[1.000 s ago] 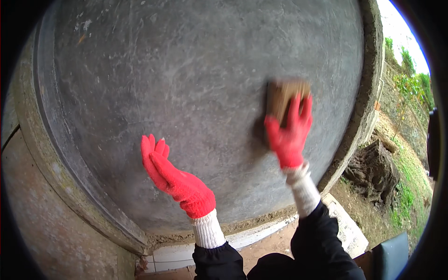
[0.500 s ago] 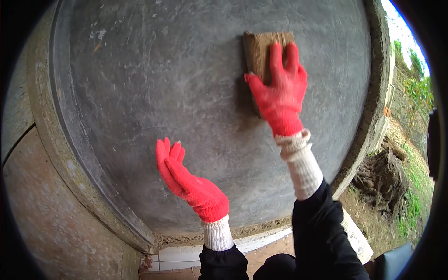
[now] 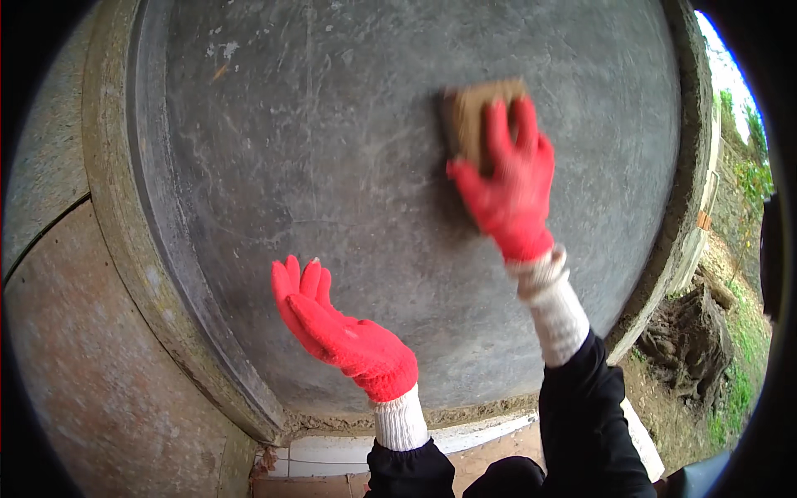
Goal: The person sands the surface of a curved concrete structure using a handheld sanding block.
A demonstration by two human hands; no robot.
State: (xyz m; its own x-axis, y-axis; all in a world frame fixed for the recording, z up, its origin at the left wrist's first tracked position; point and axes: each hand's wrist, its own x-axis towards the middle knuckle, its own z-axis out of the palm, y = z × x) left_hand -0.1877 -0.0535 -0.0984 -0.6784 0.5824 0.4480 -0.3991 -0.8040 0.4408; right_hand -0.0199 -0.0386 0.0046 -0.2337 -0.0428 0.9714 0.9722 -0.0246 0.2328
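A brown wooden block point(image 3: 472, 124) rests against a grey, smooth cement-like surface point(image 3: 349, 174). Gripping it is my right hand point(image 3: 516, 187), in a red-coated glove with a cream cuff, its thumb on the left side and fingers over the top. The block and hand are slightly blurred, and the block's underside is hidden. My left hand point(image 3: 340, 332), gloved the same way, is raised near the lower left of the surface. Its fingers are stretched out, the palm is turned up, and nothing lies in it.
A raised concrete border point(image 3: 137, 274) runs along the left side, with a stained panel point(image 3: 83, 332) beyond it. A rough edge point(image 3: 693, 158) bounds the right. Pale tiles point(image 3: 332, 456) lie below. Outside at right are a tree stump point(image 3: 685, 340) and grass.
The wooden block in my right hand has slid left and nearer to me across the grey surface. My left hand stays raised and open. The whole view has shifted a little.
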